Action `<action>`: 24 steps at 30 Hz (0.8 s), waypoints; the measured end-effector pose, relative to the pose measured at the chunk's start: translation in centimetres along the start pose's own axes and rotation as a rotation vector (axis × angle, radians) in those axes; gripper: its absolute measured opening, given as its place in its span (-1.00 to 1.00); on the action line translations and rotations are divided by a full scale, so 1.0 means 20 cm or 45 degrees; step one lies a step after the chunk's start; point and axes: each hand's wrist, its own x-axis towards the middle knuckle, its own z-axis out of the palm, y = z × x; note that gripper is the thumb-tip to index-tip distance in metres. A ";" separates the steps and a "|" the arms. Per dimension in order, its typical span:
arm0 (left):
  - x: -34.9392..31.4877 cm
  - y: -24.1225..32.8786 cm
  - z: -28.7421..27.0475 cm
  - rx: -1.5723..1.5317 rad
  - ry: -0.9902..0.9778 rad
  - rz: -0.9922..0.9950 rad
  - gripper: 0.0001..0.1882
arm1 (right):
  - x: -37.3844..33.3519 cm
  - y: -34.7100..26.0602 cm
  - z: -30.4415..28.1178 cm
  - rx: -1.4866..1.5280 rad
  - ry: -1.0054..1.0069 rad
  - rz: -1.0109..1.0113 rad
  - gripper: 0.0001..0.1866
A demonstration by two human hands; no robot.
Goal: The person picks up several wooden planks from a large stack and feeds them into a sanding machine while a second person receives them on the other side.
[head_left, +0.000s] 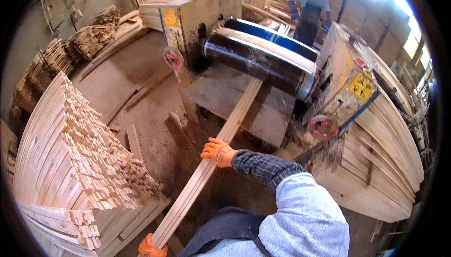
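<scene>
A few long, narrow wooden strips (192, 186) lie side by side and slant from the lower left up to a woodworking machine's dark roller (256, 59). Their far end reaches over the machine's flat metal bed (272, 111) and passes out of sight at the roller. My right hand (219, 152), in an orange glove, is closed over the strips about midway, fingers across their top. Low at the picture's edge, my left hand (152, 246), also in an orange glove, grips the near end; part of it is cut off.
A tall stack of wooden strips (98, 158) stands at left. More boards (376, 172) are piled at right, beside the machine. Red handwheels (174, 58) sit on the machine's sides. Behind it stands a co-worker (308, 15) in an apron. Bundled wood (94, 36) lies along the left wall.
</scene>
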 end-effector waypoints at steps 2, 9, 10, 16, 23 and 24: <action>0.10 0.04 0.20 0.019 0.067 0.056 -0.03 | -0.02 0.02 0.03 0.005 0.136 0.084 -0.40; 0.44 0.51 0.08 -0.354 -0.056 0.053 -0.45 | 0.16 -0.56 -0.04 0.298 -0.125 -0.448 0.02; 0.47 0.52 0.20 -0.332 -0.070 0.050 -0.40 | 0.19 -0.66 -0.05 0.301 -0.162 -0.503 0.07; 0.49 0.73 -0.08 -0.518 -0.310 0.099 -0.20 | 0.11 -0.73 -0.04 0.316 -0.274 -0.524 0.18; 0.48 0.82 0.09 -0.617 -0.511 0.267 -0.13 | -0.14 -0.30 -0.18 0.106 -0.348 -0.376 -0.17; 0.52 0.91 0.07 -0.586 -0.459 0.298 -0.14 | -0.16 -0.26 -0.17 0.057 -0.358 -0.325 -0.09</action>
